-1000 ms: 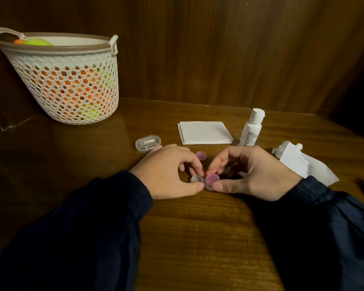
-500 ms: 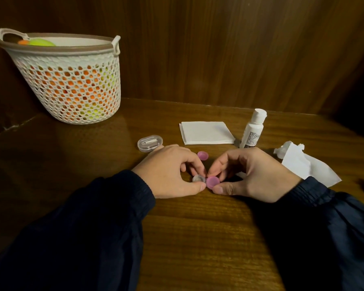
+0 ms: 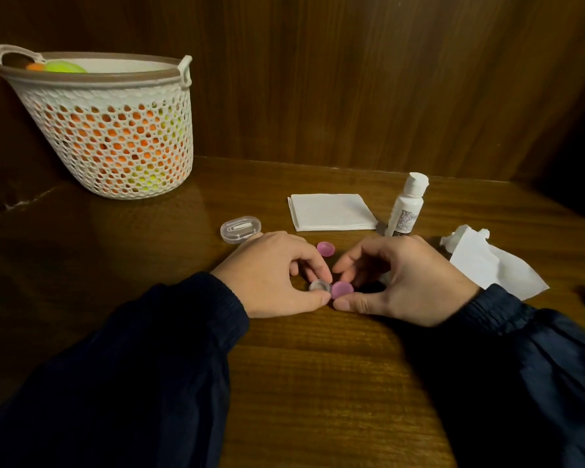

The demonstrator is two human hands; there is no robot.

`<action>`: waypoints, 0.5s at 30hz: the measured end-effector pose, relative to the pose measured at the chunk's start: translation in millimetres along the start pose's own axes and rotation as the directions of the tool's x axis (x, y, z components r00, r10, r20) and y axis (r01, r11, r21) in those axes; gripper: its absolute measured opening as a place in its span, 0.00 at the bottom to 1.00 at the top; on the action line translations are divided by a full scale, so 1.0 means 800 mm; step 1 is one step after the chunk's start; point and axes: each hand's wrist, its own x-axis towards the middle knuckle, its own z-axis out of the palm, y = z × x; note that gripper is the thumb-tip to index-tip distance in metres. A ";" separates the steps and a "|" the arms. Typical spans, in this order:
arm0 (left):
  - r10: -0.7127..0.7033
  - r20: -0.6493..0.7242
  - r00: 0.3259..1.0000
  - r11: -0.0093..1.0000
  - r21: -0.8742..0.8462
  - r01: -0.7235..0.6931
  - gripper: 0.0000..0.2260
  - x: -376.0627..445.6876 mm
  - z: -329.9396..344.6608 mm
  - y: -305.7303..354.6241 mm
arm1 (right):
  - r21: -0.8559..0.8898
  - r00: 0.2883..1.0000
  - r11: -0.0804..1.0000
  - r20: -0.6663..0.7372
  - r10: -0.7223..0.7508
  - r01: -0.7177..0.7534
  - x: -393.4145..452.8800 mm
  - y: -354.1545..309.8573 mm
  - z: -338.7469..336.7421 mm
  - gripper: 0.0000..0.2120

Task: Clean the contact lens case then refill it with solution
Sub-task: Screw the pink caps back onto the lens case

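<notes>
The clear contact lens case (image 3: 318,285) lies on the wooden table between my hands. My left hand (image 3: 271,275) pinches its open left well between thumb and fingers. My right hand (image 3: 402,278) has thumb and fingers curled round the pink cap (image 3: 341,289) sitting on the right well. A second pink cap (image 3: 325,248) lies loose on the table just behind the case. The white solution bottle (image 3: 406,206) stands upright behind my right hand, its cap on.
A folded white tissue (image 3: 331,211) lies behind the hands. A crumpled tissue (image 3: 487,261) lies at the right. A small clear oval box (image 3: 240,229) sits left of the folded tissue. A white mesh basket (image 3: 108,130) stands at the back left against the wooden wall.
My right hand's fingers have shifted slightly around the pink cap on the case. My left hand keeps its hold, and the case stays in place.
</notes>
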 end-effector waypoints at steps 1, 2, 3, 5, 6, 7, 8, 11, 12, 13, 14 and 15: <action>0.000 0.001 1.000 1.000 0.001 0.000 0.08 0.001 0.000 0.000 | 0.006 1.000 1.000 0.005 0.005 -0.005 0.000 0.000 0.000 0.18; 0.000 0.003 1.000 1.000 0.002 0.000 0.08 0.001 0.000 0.000 | 0.016 1.000 1.000 0.005 0.005 -0.005 0.000 0.000 0.000 0.17; 0.000 0.002 1.000 1.000 0.004 0.000 0.08 0.001 0.000 0.000 | 0.028 1.000 1.000 0.002 0.002 -0.002 0.000 0.001 0.000 0.17; -0.001 -0.001 1.000 1.000 0.006 0.001 0.08 0.001 0.000 0.000 | 0.043 1.000 0.999 0.003 0.002 -0.002 -0.001 0.001 -0.001 0.16; -0.002 -0.001 1.000 1.000 0.006 0.002 0.08 0.001 0.000 0.000 | 0.046 1.000 0.999 0.012 0.006 -0.007 -0.002 0.000 -0.001 0.15; -0.003 0.001 1.000 1.000 0.006 0.003 0.08 0.001 0.000 0.000 | 0.049 1.000 0.999 0.022 0.011 -0.012 -0.003 -0.001 -0.002 0.15; -0.003 0.001 1.000 1.000 0.005 0.003 0.08 0.001 0.000 0.000 | 0.048 0.999 0.999 0.031 0.016 -0.017 -0.003 -0.002 -0.003 0.16; -0.003 -0.003 1.000 1.000 0.005 0.003 0.08 0.001 0.000 0.000 | 0.026 0.999 0.999 0.041 0.024 -0.025 -0.003 -0.005 -0.004 0.16; -0.002 -0.003 1.000 1.000 0.005 0.002 0.08 0.001 0.000 0.000 | 0.011 0.999 1.000 0.035 0.024 -0.024 -0.003 -0.005 -0.004 0.16; -0.001 -0.001 1.000 1.000 0.003 0.001 0.08 0.001 0.000 0.000 | -0.008 0.999 1.000 0.025 0.021 -0.021 -0.003 -0.005 -0.004 0.16; -0.001 0.001 1.000 1.000 0.001 0.001 0.08 0.000 0.000 0.000 | -0.032 1.000 0.999 0.016 0.017 -0.017 -0.002 -0.005 -0.003 0.16; -0.003 0.003 1.000 1.000 -0.001 0.003 0.08 0.001 0.000 0.001 | -0.056 1.000 0.998 0.012 0.013 -0.012 -0.001 -0.005 -0.002 0.17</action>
